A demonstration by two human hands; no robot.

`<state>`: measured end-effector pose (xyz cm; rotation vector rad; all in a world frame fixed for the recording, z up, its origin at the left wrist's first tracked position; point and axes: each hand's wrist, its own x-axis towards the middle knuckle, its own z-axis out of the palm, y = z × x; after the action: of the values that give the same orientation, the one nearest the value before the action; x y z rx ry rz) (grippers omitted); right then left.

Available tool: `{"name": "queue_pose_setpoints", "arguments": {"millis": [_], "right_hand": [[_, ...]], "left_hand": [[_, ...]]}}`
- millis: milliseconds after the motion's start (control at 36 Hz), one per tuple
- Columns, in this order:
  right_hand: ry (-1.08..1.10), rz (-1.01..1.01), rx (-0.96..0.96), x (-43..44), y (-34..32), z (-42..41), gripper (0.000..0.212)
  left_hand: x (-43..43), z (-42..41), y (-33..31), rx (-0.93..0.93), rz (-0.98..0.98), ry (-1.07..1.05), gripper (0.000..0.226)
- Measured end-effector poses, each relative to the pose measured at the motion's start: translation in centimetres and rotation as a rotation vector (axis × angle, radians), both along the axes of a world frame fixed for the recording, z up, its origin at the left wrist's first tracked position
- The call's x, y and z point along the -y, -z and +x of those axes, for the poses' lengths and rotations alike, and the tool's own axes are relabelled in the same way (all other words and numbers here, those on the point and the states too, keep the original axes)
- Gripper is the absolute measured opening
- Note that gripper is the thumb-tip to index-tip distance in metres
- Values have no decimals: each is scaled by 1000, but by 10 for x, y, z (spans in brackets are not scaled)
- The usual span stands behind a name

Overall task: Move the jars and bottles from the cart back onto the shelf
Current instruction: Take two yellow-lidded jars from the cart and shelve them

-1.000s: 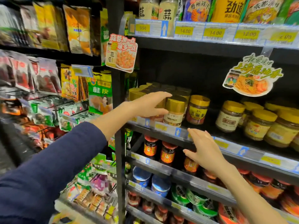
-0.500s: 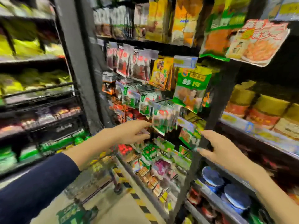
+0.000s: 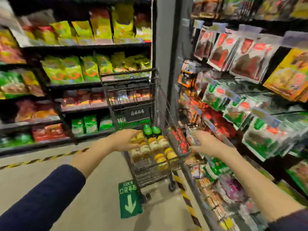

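Observation:
A black wire shopping cart [image 3: 150, 172] stands in the aisle ahead of me. Several yellow-lidded jars [image 3: 154, 145] lie in its basket, with two green-capped bottles [image 3: 151, 130] at the far end. My left hand [image 3: 124, 140] hovers open over the jars on the cart's left side and holds nothing. My right hand [image 3: 202, 142] is open by the cart's right rim, close to the hanging packets. The jar shelf is out of view to the right. The picture is blurred.
Shelves of snack bags [image 3: 80, 70] fill the left side. Hanging packets [image 3: 250, 100] on pegs line the right. A grey pillar [image 3: 166, 47] stands behind the cart. The floor carries a green exit arrow [image 3: 130, 199] and yellow-black tape [image 3: 186, 199].
My view has swung left from the jar shelf to the cart. My left hand left the jar on the shelf, and both hands have come down over the cart.

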<state>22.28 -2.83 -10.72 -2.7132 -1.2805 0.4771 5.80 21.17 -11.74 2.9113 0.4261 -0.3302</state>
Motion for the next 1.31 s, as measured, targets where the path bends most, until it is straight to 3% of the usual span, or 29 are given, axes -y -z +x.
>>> {"name": "queue_pose_setpoints", "arguments": {"millis": [222,472,639,722,889,1000,1056,1139,1222,1306], "right_hand": [[-167,-128,-38,-87,51,39,73],[-312,-217,-94,-149,113,117,59],[-428,-377,-75,-174,162,176,73],[-399,-425,-145,-185,183,195,58],[-432,-512,-208,-193,229,214,67],[-438,-535,-238,-200,261,228,72],[-404,-577,-299,-202,272,233,72],[-351,-459,-317,-206,301,241,84],[-335,-492,-359,-207,312,246,69],[-282,-497,-400,-207,317,252,76]], "left_hand": [[-42,17,66,-67,-87,-169,68],[-72,85,144,-134,-215,-295,63],[-78,136,192,-227,-377,-413,61],[-76,158,219,-280,-439,-457,64],[-66,190,274,-496,-608,-583,27],[-60,198,319,-444,-796,-801,56],[-56,204,334,-447,-858,-837,56],[-53,214,364,-442,-930,-883,57],[-50,228,388,-434,-976,-901,65],[-43,236,408,-439,-1026,-956,76]]}}
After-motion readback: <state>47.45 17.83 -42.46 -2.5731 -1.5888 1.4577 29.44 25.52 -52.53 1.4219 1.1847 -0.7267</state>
